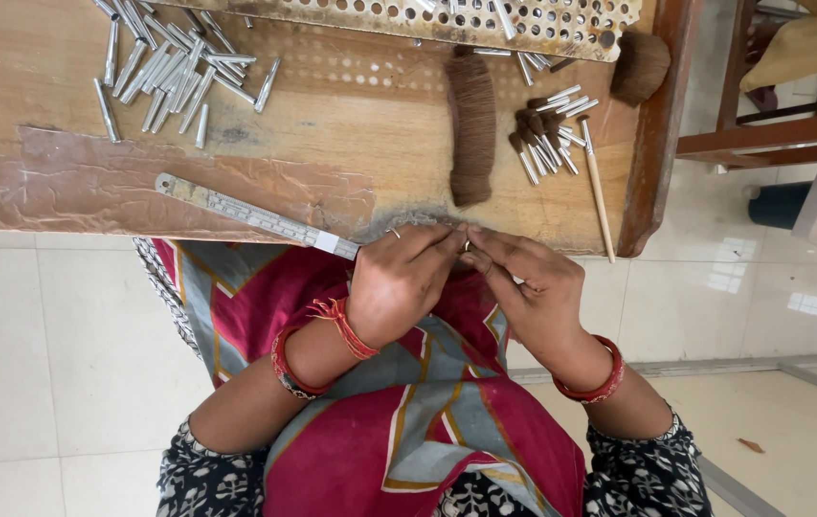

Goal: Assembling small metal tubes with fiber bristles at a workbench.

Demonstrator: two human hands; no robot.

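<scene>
My left hand [399, 282] and my right hand [533, 287] meet fingertip to fingertip at the front edge of the wooden table [351, 144]. They pinch a small metal piece [467, 246] between them, and the fingers hide most of it. A long bundle of brown hair [472, 124] lies on the table just beyond my hands. To its right sits a group of short metal tubes stuffed with hair [547, 139].
Several loose metal tubes [169, 67] are piled at the back left. A metal ruler [255, 218] lies slanted by my left hand, a thin wooden stick [598, 191] at right. A perforated metal tray [485, 19] and a round hair tuft [640, 67] sit at the back.
</scene>
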